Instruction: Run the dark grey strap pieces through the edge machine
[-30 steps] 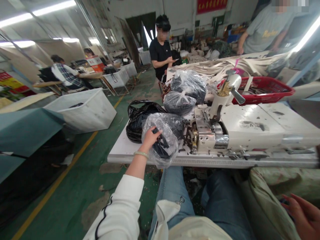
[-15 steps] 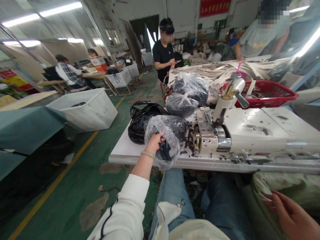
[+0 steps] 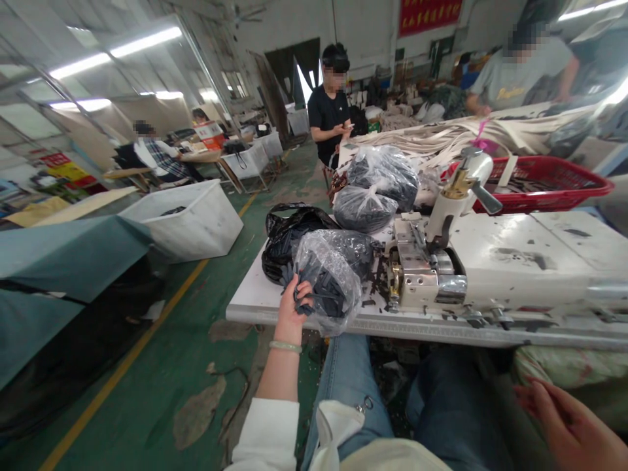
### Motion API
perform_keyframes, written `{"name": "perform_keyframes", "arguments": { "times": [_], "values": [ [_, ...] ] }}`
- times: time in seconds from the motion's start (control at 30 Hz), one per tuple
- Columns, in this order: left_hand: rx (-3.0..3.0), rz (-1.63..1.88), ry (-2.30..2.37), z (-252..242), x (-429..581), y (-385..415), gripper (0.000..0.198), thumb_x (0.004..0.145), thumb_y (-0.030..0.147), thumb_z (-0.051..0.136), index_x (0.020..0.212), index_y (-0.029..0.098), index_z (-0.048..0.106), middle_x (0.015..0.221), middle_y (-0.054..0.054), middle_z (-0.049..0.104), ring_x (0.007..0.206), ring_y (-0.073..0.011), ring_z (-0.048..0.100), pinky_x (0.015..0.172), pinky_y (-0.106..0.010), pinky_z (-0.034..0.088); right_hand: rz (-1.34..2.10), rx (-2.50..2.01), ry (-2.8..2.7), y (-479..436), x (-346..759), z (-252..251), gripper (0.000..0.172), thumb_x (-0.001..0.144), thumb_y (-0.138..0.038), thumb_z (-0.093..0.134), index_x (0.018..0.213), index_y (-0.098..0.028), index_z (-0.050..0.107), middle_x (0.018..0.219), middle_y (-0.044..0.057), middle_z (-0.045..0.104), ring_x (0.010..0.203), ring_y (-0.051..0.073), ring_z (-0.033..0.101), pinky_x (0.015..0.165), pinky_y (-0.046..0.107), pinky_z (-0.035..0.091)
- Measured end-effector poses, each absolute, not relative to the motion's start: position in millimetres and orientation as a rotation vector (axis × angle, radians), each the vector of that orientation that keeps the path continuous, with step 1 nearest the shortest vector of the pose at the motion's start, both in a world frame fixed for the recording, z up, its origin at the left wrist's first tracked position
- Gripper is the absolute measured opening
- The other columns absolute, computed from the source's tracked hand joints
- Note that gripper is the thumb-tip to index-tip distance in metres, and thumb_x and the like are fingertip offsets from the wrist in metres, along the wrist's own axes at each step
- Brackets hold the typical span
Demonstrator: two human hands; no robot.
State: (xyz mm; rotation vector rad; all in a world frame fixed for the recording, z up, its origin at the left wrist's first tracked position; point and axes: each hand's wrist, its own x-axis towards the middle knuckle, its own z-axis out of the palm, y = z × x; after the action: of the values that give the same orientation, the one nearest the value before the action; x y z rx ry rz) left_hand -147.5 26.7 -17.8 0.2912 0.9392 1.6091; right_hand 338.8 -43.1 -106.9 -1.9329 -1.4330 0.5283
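A bunch of dark grey strips (image 3: 305, 275), fabric by the look of them, is gripped in my left hand (image 3: 293, 302). The fingers are curled round the bunch at the mouth of a clear plastic bag (image 3: 350, 307) on the table's front edge. More dark strips lie inside that bag. Behind it slumps a black plastic bag (image 3: 277, 252) with dark pieces in it. At the lower right, my right hand (image 3: 572, 418) hangs beside a pale green sack (image 3: 569, 366). Its fingers are loosely extended and slightly blurred, with nothing visible in them.
A white sewing machine (image 3: 441, 261) with a metal front stands on the table, dark scraps around it. Tied clear bags (image 3: 366, 208) sit behind. A red basket (image 3: 554, 186) is at the right. A white bin (image 3: 196, 219) stands left; co-workers are farther back.
My left hand has drawn back from inside the clear bag to its left side, bringing out a bunch of dark strips. The view has shifted slightly left; my right hand stays low at the right.
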Motion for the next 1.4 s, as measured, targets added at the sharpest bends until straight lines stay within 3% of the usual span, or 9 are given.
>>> {"name": "perform_keyframes", "arguments": {
  "times": [0.23,0.43,0.6,0.7,0.77,0.97,1.2,1.4],
  "values": [
    [0.269,1.698,0.708,9,-115,-14,0.018,0.084,0.035,0.065,0.096,0.024,0.06,0.058,0.008,0.03,0.038,-0.0017,0.024,0.027,-0.006,0.015,1.282,-1.339,-1.322,-33,234,-59,0.037,0.072,-0.049,0.07,0.1,-0.026,0.071,0.084,0.009,0.075,0.071,0.028,0.071,0.064,0.042,0.061],
    [0.261,1.27,0.585,18,-31,-40,0.026,0.079,0.037,0.07,0.099,0.023,0.062,0.06,0.008,0.03,0.039,-0.0017,0.021,0.028,-0.006,0.021,1.644,-0.738,-1.14,-7,150,4,0.045,0.077,-0.037,0.072,0.12,-0.029,0.064,0.111,0.006,0.071,0.096,0.022,0.068,0.083,0.035,0.055],
    [0.378,1.1,0.643,9,8,-45,0.029,0.077,0.04,0.071,0.1,0.023,0.062,0.059,0.009,0.03,0.04,-0.0018,0.01,0.027,-0.007,0.017,1.548,-0.681,-1.041,4,146,12,0.018,0.076,-0.032,0.073,0.093,-0.027,0.076,0.1,0.003,0.073,0.097,0.019,0.064,0.091,0.034,0.048],
    [0.377,1.041,0.656,5,16,-42,0.03,0.077,0.039,0.071,0.099,0.023,0.061,0.059,0.01,0.03,0.04,-0.002,0.008,0.027,-0.007,0.016,1.486,-0.67,-0.968,4,156,6,0.004,0.072,-0.028,0.076,0.073,-0.024,0.076,0.087,0.002,0.071,0.09,0.017,0.063,0.088,0.03,0.047],
    [0.335,1.006,0.631,4,19,-40,0.025,0.078,0.038,0.071,0.093,0.022,0.06,0.057,0.01,0.028,0.039,-0.0018,0.007,0.027,-0.007,0.018,1.474,-0.697,-0.81,7,163,5,0.007,0.071,-0.027,0.077,0.066,-0.022,0.075,0.08,0.001,0.07,0.079,0.013,0.062,0.08,0.026,0.049],
    [0.295,1.067,0.684,4,11,-36,0.035,0.076,0.038,0.073,0.065,0.017,0.047,0.056,0.01,0.029,0.038,0.0,0.008,0.028,-0.005,0.021,1.458,-0.711,-0.175,27,195,8,0.012,0.068,-0.024,0.079,0.075,-0.016,0.073,0.068,-0.003,0.066,0.051,0.003,0.053,0.049,0.01,0.048],
    [0.473,1.276,1.087,13,24,-26,0.033,0.073,0.035,0.075,0.064,0.015,0.05,0.054,0.009,0.038,0.038,0.0002,0.023,0.029,-0.008,0.024,1.539,-0.744,-0.071,12,200,9,0.022,0.06,-0.019,0.086,0.075,-0.013,0.07,0.059,-0.004,0.065,0.051,0.005,0.063,0.048,0.007,0.054],
    [0.53,1.415,1.323,10,48,-17,0.034,0.064,0.038,0.08,0.076,0.015,0.058,0.063,0.003,0.059,0.043,-0.003,0.043,0.035,-0.013,0.03,1.582,-0.764,-0.044,2,189,4,0.026,0.055,-0.02,0.089,0.07,-0.014,0.069,0.065,-0.003,0.069,0.055,0.007,0.066,0.052,0.009,0.057]
  ]
}}
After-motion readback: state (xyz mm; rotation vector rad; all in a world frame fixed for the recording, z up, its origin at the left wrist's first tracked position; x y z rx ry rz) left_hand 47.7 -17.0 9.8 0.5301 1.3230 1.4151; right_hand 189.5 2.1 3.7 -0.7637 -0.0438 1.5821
